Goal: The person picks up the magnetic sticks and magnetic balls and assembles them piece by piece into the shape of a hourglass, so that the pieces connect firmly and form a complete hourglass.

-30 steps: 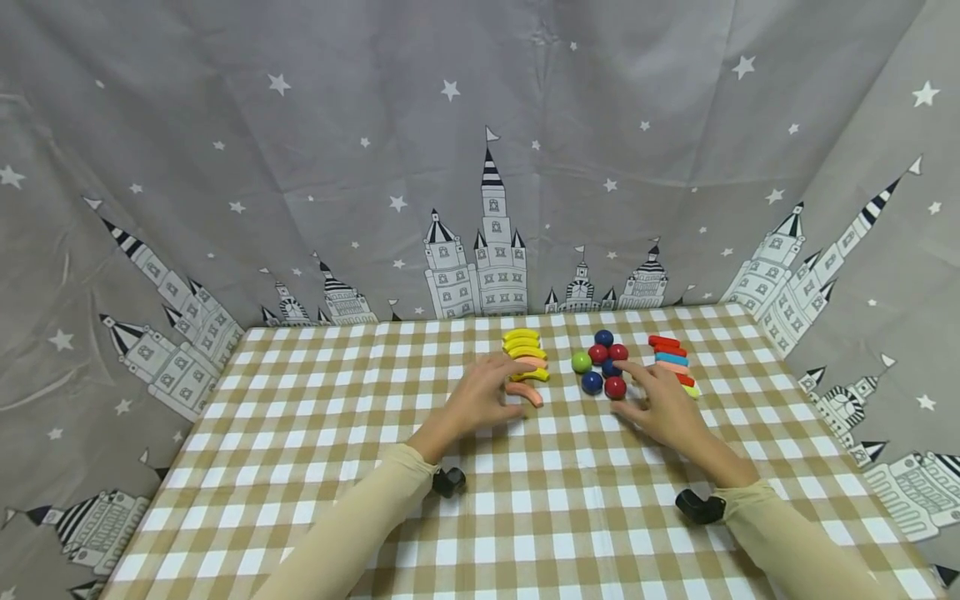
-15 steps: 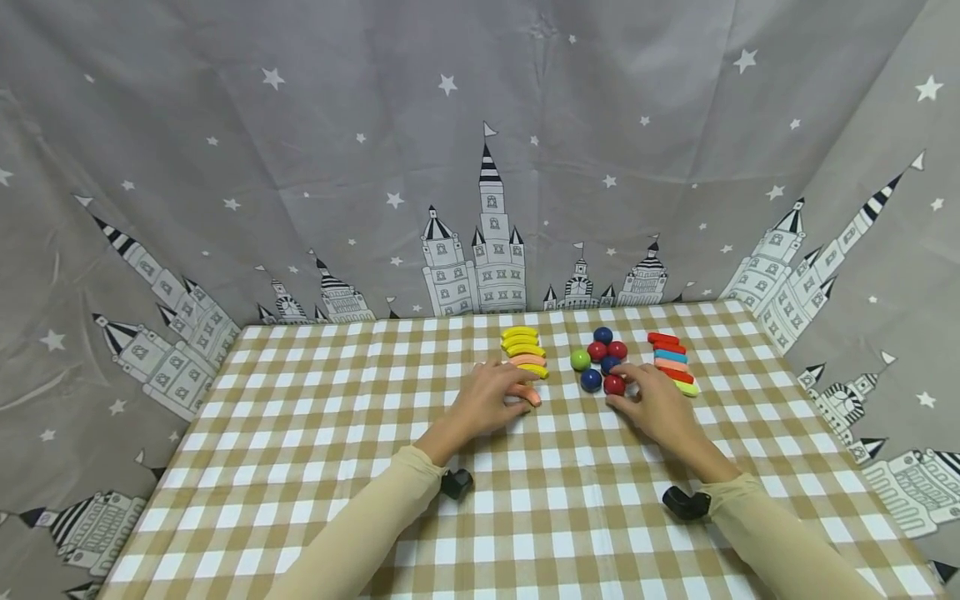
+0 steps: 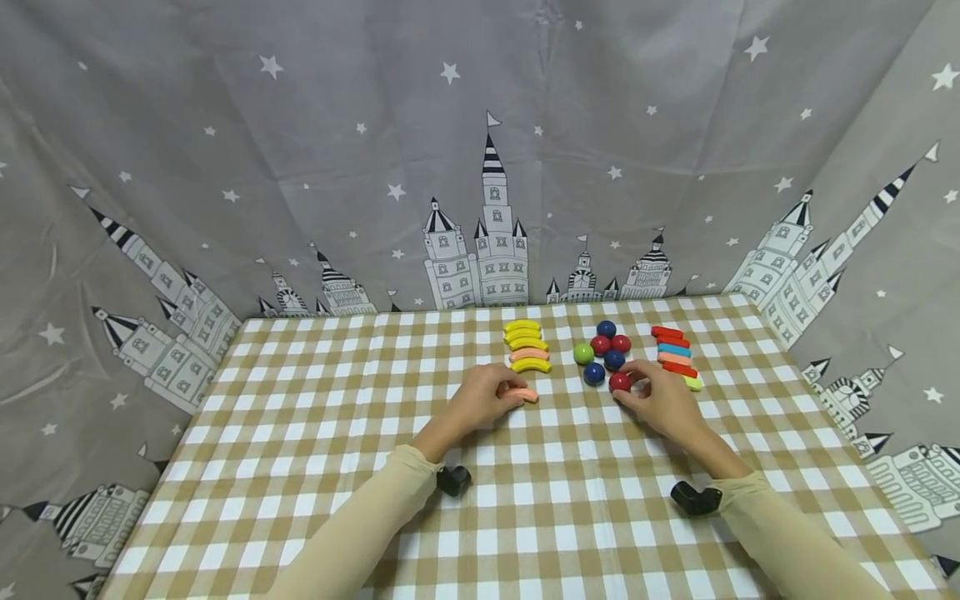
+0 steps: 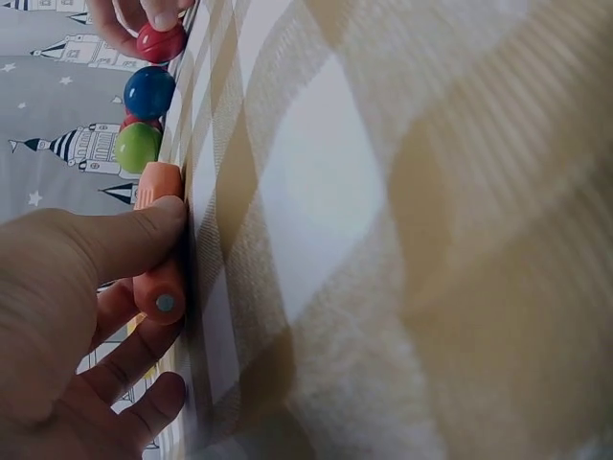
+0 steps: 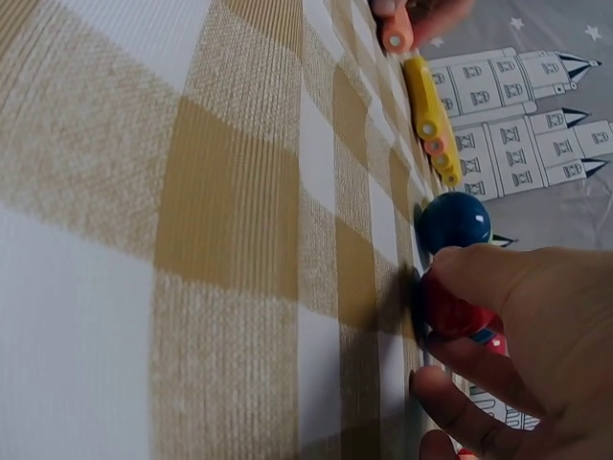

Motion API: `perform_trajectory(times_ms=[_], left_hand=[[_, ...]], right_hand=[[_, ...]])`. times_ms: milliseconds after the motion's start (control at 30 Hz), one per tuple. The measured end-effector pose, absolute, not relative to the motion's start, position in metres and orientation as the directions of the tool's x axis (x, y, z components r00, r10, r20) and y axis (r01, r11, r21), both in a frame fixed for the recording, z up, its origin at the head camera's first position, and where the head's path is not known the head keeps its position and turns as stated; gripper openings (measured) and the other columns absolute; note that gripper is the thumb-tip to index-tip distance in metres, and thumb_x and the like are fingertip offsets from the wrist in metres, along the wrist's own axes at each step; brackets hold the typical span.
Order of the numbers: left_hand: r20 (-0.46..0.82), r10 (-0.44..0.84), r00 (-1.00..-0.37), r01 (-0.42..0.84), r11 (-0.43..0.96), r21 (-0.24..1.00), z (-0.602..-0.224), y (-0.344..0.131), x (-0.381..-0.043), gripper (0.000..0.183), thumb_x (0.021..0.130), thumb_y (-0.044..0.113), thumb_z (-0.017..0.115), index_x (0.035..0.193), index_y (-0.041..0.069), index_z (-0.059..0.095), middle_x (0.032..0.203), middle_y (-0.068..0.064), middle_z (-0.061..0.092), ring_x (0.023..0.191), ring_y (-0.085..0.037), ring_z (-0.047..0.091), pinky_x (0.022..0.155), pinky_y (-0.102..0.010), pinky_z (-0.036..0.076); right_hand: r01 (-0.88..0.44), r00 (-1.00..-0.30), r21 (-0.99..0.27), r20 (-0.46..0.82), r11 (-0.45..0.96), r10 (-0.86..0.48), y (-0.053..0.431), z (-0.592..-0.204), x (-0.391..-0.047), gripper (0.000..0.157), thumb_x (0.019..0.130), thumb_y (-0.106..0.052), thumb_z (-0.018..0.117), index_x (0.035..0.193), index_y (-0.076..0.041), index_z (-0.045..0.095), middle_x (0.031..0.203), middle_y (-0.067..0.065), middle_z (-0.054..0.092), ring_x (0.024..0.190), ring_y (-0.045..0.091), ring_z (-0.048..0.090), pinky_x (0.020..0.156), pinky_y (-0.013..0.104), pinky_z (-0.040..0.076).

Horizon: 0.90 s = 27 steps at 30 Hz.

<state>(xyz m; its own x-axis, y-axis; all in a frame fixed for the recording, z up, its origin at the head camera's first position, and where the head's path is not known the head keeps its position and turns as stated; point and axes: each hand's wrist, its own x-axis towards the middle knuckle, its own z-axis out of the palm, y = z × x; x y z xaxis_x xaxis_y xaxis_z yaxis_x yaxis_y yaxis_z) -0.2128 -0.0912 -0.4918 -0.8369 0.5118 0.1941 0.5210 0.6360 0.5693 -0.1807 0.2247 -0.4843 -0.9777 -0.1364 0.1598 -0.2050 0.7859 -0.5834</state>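
Observation:
My left hand [image 3: 480, 400] pinches a curved orange magnetic rod [image 3: 527, 394] between thumb and fingers, low over the tablecloth. In the left wrist view a grey metal dot marks the end of this rod [image 4: 158, 292]. My right hand [image 3: 666, 400] holds a glossy red ball [image 3: 619, 382] at the near side of a ball cluster; the thumb lies across the ball [image 5: 454, 305] in the right wrist view. Beside it sit a dark blue ball [image 3: 594, 373], a green ball [image 3: 583, 354] and several more red and blue ones.
Behind my left hand lies a column of curved yellow rods [image 3: 531, 365] with an orange rod [image 3: 529, 354] among them. Straight red, blue, orange and lime rods [image 3: 675, 350] are stacked at the right. A checked cloth [image 3: 337, 433] covers the table; a grey castle-print curtain [image 3: 337, 167] hangs behind.
My left fingers have closed on the orange rod, which has turned to lie more level. My right thumb and fingers have come together around the nearest red ball.

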Motion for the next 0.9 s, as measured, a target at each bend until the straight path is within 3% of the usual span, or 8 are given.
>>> perform_trajectory(times_ms=[333,633,900], left_hand=[[0.206,0.495,-0.844,0.513,0.635,0.577,-0.493,-0.091,-0.212,0.012,0.091,0.023,0.081,0.098,0.014,0.081,0.081,0.005,0.068,0.064,-0.006,0.052,0.06,-0.024,0.045],[0.232,0.495,-0.837,0.525,0.611,0.593,-0.489,-0.095,-0.206,0.014,0.09,0.025,0.082,0.097,0.012,0.08,0.086,0.003,0.072,0.065,-0.006,0.054,0.06,-0.023,0.046],[0.254,0.494,-0.832,0.532,0.578,0.619,-0.487,-0.099,-0.202,0.014,0.089,0.024,0.084,0.093,0.011,0.079,0.082,0.003,0.071,0.062,-0.01,0.054,0.058,-0.023,0.044]], right_hand=[[-0.216,-0.975,-0.619,0.174,0.755,-0.137,0.23,-0.485,-0.179,0.036,0.085,-0.012,0.084,0.117,-0.002,0.071,0.1,0.011,0.071,0.074,0.02,0.059,0.066,0.031,0.049],[-0.282,-0.959,-0.638,0.182,0.717,-0.216,0.233,-0.484,-0.172,0.035,0.083,-0.005,0.082,0.116,-0.003,0.071,0.112,0.013,0.071,0.075,0.02,0.058,0.066,0.026,0.048],[-0.262,-0.959,-0.68,0.103,0.685,-0.264,0.231,-0.472,-0.163,0.038,0.085,-0.008,0.081,0.121,-0.006,0.07,0.107,0.009,0.069,0.077,0.018,0.057,0.064,0.025,0.048]])
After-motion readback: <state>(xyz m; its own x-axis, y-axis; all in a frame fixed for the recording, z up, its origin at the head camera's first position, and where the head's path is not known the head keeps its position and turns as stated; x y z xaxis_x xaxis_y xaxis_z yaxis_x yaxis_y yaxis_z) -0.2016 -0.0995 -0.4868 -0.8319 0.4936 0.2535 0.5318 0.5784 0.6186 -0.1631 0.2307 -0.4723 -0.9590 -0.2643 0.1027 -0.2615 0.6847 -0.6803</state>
